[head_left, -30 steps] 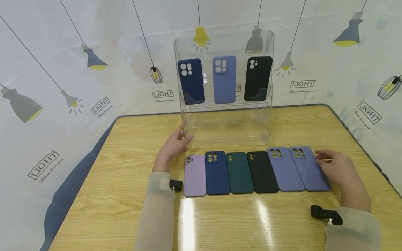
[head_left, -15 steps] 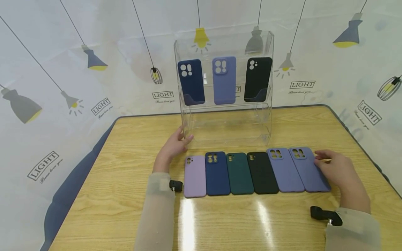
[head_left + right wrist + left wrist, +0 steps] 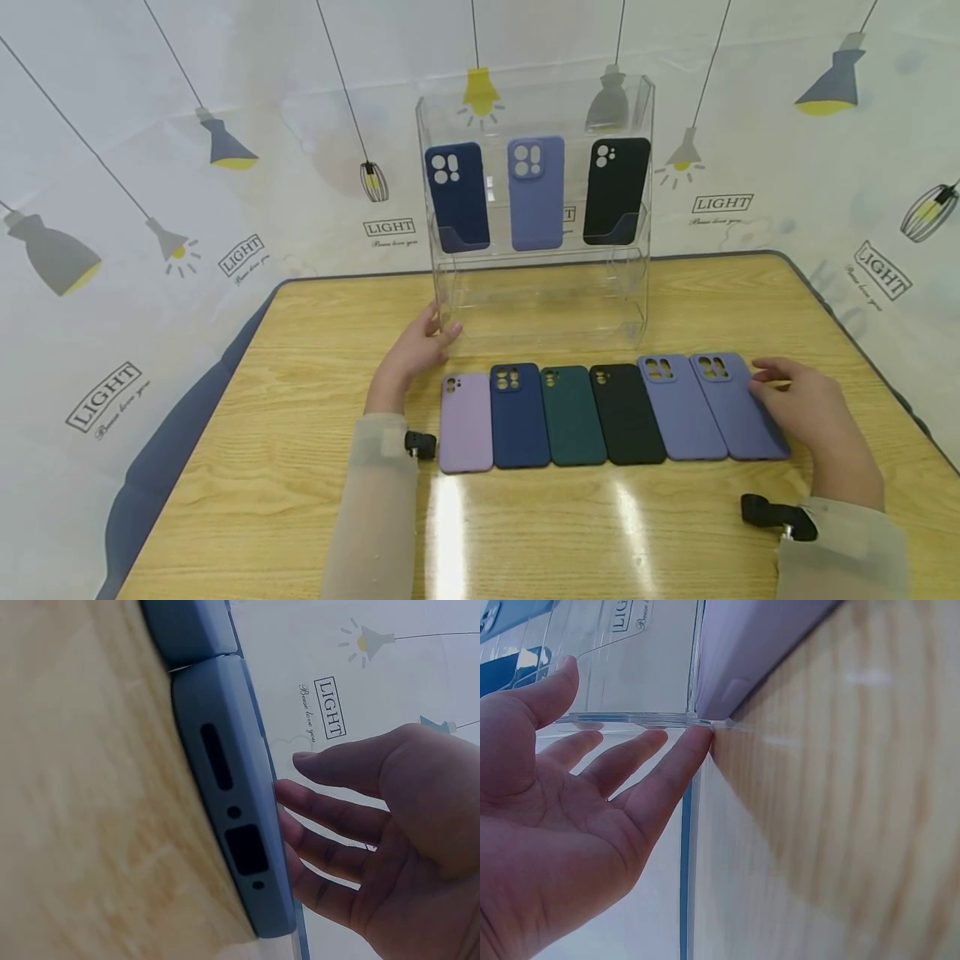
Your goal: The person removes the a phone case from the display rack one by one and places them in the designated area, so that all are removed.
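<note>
My left hand [image 3: 416,342] is at the lower left corner of a clear acrylic display stand [image 3: 551,337]. In the left wrist view its fingers [image 3: 664,780] extend to the stand's side edge, the thumb held apart. Phone cases lie in a row before the stand: lilac [image 3: 467,425], navy [image 3: 521,421], dark green [image 3: 573,417], black [image 3: 628,417], and two periwinkle, an inner one [image 3: 686,417] and an outer one [image 3: 738,412]. Beside the outer case's right edge is my right hand [image 3: 810,404], fingers loosely bent; in the right wrist view fingertips touch that edge, the thumb apart.
The stand's upper tier holds a navy case [image 3: 459,196], a periwinkle case [image 3: 536,196] and a black case [image 3: 617,192], all upright. The wooden table [image 3: 525,542] runs back to a fabric backdrop [image 3: 300,167] printed with lamps, which also encloses both sides.
The right hand's fingers shift very slightly at the edge of the outer periwinkle case. The left hand, the stand and the row of cases stay in place.
</note>
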Motion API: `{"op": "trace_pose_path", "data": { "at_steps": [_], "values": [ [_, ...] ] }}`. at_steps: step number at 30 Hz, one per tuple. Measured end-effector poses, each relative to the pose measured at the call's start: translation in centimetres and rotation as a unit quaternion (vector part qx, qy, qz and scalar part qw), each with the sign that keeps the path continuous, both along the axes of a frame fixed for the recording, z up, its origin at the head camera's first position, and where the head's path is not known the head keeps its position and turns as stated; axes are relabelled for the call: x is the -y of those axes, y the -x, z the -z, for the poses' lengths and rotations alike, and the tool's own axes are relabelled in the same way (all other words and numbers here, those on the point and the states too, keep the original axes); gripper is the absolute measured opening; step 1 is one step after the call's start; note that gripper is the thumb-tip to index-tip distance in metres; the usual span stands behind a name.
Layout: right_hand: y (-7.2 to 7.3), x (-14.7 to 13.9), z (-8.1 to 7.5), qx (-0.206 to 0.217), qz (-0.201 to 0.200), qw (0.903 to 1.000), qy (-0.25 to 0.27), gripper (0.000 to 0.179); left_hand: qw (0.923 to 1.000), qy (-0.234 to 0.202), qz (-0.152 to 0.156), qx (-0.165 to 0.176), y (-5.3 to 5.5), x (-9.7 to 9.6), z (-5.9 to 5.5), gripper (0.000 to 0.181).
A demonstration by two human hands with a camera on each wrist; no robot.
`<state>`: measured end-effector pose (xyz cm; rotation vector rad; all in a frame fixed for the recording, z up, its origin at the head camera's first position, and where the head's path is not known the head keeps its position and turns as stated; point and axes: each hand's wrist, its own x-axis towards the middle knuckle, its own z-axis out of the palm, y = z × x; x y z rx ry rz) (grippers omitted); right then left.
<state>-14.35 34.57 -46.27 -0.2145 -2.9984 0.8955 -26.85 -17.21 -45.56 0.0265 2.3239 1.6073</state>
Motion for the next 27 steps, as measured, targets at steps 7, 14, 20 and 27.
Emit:
{"op": "trace_pose_path", "data": {
  "at_steps": [7,14,20,27],
  "values": [
    [0.2,0.2,0.0,-0.012,-0.004,0.9999,0.001,0.046,1.0,0.001,-0.004,-0.002,0.0,0.2,0.0,0.076],
    [1.3,1.5,-1.9,-0.027,-0.027,0.9993,0.004,0.05,1.0,0.004,-0.003,-0.007,0.2,0.2,0.1,0.077],
    [4.4,3.8,-7.1,-0.058,-0.063,0.9962,0.017,0.057,0.9998,0.012,0.0,-0.018,0.4,0.1,0.1,0.077],
    [8.5,7.2,-14.9,-0.138,-0.081,0.9872,0.007,0.055,0.9997,0.012,0.007,-0.02,0.3,0.1,0.2,0.077]
  ]
}}
